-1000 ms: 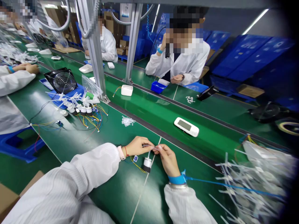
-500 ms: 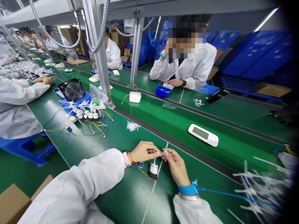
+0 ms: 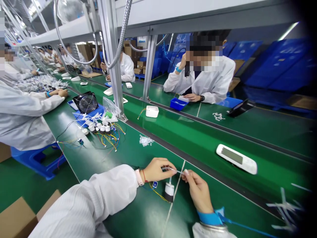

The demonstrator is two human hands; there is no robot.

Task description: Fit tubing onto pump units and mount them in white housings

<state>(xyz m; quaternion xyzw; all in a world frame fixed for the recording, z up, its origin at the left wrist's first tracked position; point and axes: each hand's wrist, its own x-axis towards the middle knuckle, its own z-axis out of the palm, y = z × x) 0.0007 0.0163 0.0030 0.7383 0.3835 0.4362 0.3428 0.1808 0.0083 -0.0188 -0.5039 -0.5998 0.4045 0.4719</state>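
Free way from left fingers (image 3: 166, 162) to rings (image 3: 146, 140), motor (image 3: 169, 189) (plus wires (image 3: 160, 196)) nearside.

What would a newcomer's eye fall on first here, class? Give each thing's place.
Probably the left hand and right hand at lower centre, holding a thin tube between them, with a small black-and-white part on the bench just below in view. Next, the white device lying on the green belt at right, and the black fan left of the metal post.

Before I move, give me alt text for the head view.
The left hand and right hand hold a thin pale tube between them over a green bench, near a wired cylinder. Beyond, a white device lies on the belt.
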